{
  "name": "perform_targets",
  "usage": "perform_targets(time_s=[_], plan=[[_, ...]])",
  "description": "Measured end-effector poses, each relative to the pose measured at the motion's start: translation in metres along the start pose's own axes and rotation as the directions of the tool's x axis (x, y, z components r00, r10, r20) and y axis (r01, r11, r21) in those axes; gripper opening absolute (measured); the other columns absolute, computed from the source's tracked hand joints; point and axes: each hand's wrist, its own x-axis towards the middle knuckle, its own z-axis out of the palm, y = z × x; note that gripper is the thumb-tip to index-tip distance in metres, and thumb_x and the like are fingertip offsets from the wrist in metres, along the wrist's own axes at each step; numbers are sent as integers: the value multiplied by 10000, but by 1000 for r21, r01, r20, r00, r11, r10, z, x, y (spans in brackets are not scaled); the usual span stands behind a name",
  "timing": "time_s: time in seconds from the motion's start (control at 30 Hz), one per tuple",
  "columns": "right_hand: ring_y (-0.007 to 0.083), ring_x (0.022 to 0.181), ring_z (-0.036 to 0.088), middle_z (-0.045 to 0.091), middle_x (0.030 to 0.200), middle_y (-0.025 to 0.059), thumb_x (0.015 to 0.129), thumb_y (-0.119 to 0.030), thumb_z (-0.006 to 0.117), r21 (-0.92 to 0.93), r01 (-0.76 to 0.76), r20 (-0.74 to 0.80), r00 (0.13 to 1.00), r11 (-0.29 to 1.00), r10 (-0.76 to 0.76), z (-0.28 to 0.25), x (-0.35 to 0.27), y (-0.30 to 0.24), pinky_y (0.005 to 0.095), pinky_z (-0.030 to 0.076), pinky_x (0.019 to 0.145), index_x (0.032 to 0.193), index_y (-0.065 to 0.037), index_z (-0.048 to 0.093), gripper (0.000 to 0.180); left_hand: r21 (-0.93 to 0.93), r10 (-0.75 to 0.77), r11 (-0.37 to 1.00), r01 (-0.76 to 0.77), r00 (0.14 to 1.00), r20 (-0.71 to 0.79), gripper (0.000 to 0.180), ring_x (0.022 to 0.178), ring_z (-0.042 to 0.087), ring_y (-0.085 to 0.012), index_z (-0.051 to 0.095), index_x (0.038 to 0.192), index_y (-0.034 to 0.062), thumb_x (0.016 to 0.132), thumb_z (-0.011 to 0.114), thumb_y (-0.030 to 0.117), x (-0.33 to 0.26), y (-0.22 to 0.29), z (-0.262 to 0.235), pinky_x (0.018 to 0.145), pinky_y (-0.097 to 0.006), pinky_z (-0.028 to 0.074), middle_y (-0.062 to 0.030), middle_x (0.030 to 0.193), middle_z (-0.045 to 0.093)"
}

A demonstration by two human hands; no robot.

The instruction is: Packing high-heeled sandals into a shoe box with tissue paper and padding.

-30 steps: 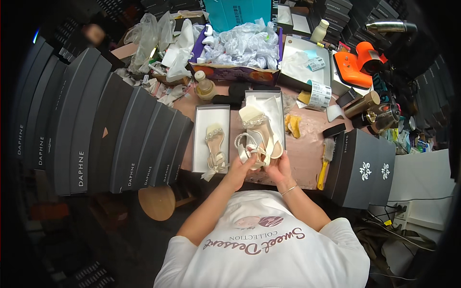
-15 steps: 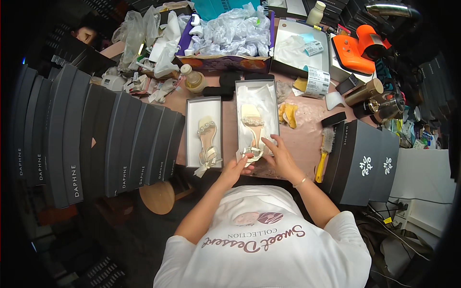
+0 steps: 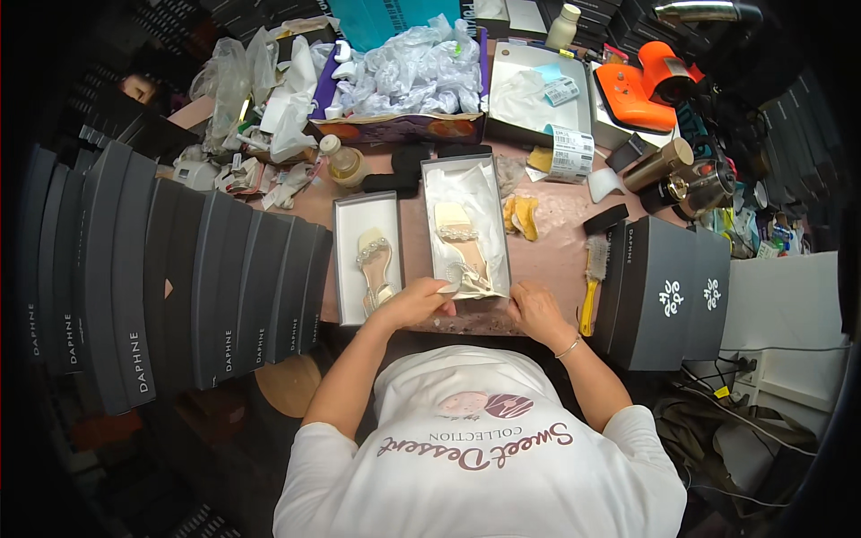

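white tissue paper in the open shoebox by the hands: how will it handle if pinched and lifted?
The tissue paper looks thin and crumpled, so probably floppy and very light. It lines the open shoebox under a cream sandal, so lifting it may drag or tip the shoe. The left hand already touches its edge; it likely tears if tugged hard.

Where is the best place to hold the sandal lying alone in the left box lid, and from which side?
Probably the sandal is best pinched at its slim middle, coming from above. It lies flat, lengthwise in the narrow lid, whose walls block the sides. The beaded strap at the far end looks delicate, so avoid it.
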Motion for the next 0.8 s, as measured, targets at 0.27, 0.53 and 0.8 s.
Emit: perform_targets(time_s=[0.27, 0.53, 0.8], plan=[[326, 755, 579, 573, 744, 114, 736, -127, 588, -186, -131, 40, 989, 974, 141, -6, -63, 31, 436, 422, 680, 750, -20, 534, 122, -482, -69, 876, -14, 986, -153, 406, 784, 564, -145, 472, 725, 70, 1017, 390, 339, -69, -28, 53, 787, -291, 452, -72, 805, 602], [361, 950, 595, 583, 1103, 218, 775, -205, 721, 535, -215, 174, 974, 817, 143, -29, 7, -32, 412, 478, 808, 1241, -12, 525, 541, -94, 185, 970, -224, 933, -310, 368, 836, 513, -153, 541, 766, -16, 982, 476, 274, -66, -19, 45, 778, -268, 407, -69, 868, 548], [129, 653, 558, 632, 810, 69, 846, -124, 670, 756, -134, 295, 944, 641, -150, 28, 68, -25, 243, 462, 601, 1096, -6, 605, 284, 14, 309, 937, -349, 809, -499, 344, 746, 534, -155, 562, 797, -40, 979, 494, 244, -75, 5, 41, 709, -267, 431, -75, 812, 548]])
